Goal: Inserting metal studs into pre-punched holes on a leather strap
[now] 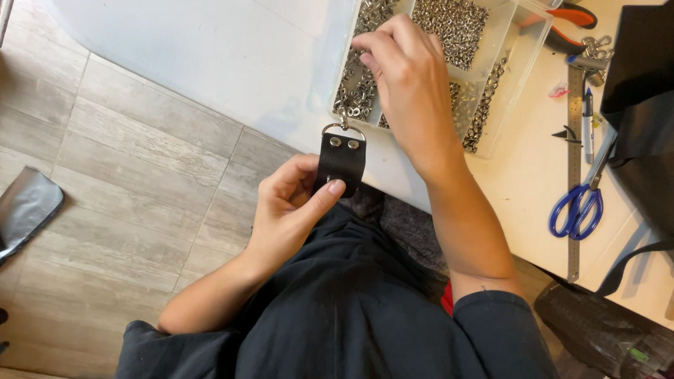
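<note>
Left hand [288, 210] pinches a short black leather strap [340, 165] with two silver rivets, long axis toward 12 o'clock. Right hand [411, 84], at 1 o'clock and apart from the strap, has fingertips pressed together in a clear plastic compartment box [516, 84] of small silver metal eyelets [453, 24].

Small craft workshop, likely for strap or leather goods. At 12 o'clock, a clear compartmented plastic box [523, 42] heaped with silver metal eyelets [453, 21]. At 2 o'clock, orange-handled pliers [572, 17]. At 3 o'clock, a long steel ruler [574, 203], blue-handled scissors [579, 207] and black fabric [642, 77] on a pale worktable [523, 175]. At 9 o'clock, grey wood-look floor tiles [126, 175].
</note>
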